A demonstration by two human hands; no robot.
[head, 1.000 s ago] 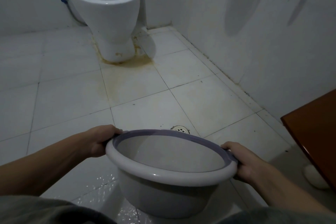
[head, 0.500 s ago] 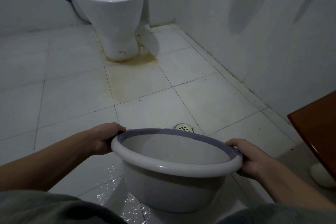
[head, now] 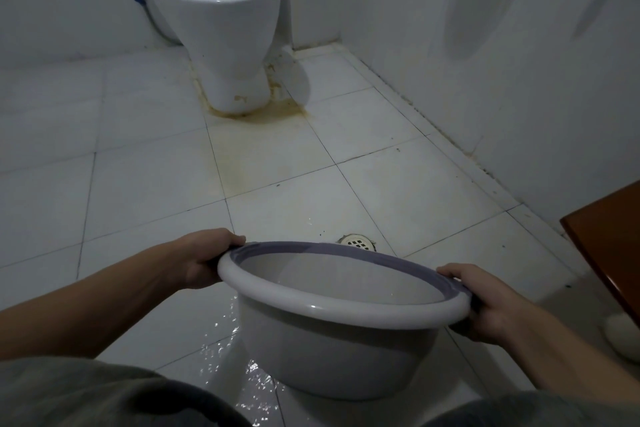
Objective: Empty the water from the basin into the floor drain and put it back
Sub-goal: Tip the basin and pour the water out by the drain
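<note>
basin (head: 332, 350) carried nearer floor drain (head: 357, 241)

Both hands gripping white basin (head: 332, 350) by its rim, left hand (head: 204, 260) on the left edge, right hand (head: 485, 305) on the right edge, fingers curling under; basin rim is tilting slightly forward, purple band showing inside it; floor drain (head: 358, 242) lying just beyond the basin on tiled floor (head: 138, 184); wet patch glistening beneath; toilet (head: 221, 28) standing further back; brown wooden edge (head: 613, 246) showing at right
</note>
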